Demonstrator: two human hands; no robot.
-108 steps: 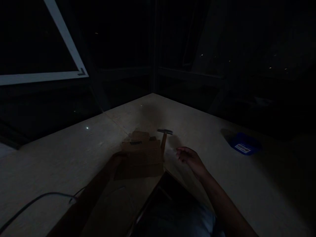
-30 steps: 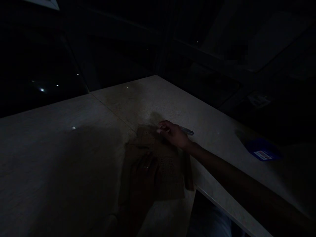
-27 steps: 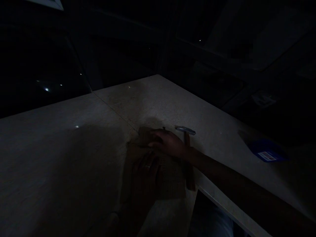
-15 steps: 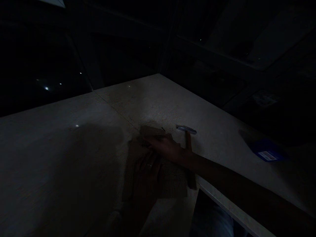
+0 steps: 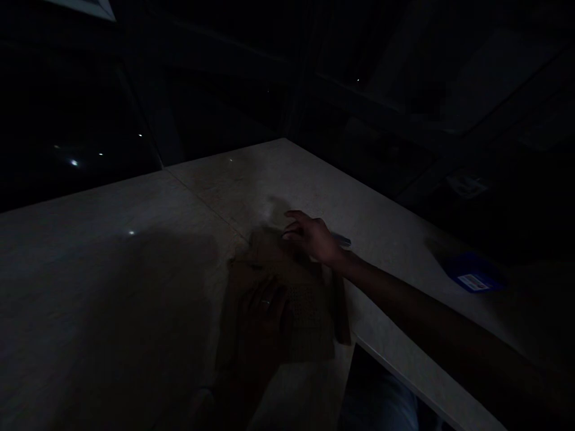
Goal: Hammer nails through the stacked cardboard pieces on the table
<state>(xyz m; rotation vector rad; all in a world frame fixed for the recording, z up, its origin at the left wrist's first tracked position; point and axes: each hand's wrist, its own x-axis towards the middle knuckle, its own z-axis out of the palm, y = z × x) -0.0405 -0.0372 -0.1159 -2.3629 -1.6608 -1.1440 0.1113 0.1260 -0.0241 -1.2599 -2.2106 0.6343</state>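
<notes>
In the very dim head view, my left hand (image 5: 265,323), with a ring on one finger, rests palm down with fingers stretched over a piece of brown cardboard (image 5: 312,341). My right hand (image 5: 314,238) hovers over the cardboard's far edge, fingers loosely bent and apart, with nothing visible between them. A small dark sliver (image 5: 256,266), perhaps a nail, lies on the cardboard beyond my left fingers. Beside the cardboard on the right is a hammer (image 5: 342,317); my right wrist and forearm cover part of its handle and head.
A pale stone-like counter (image 5: 171,203) with a seam fills the middle, its back corner meeting dark window frames. A blue container (image 5: 476,269) with a white label stands at right. The counter's front edge (image 5: 395,368) runs beneath my right forearm, above my clothed leg (image 5: 377,395).
My right hand has lifted off the cardboard near my left fingers and moved away and right, over the far edge. The dark sliver now shows there. My left hand stays in place.
</notes>
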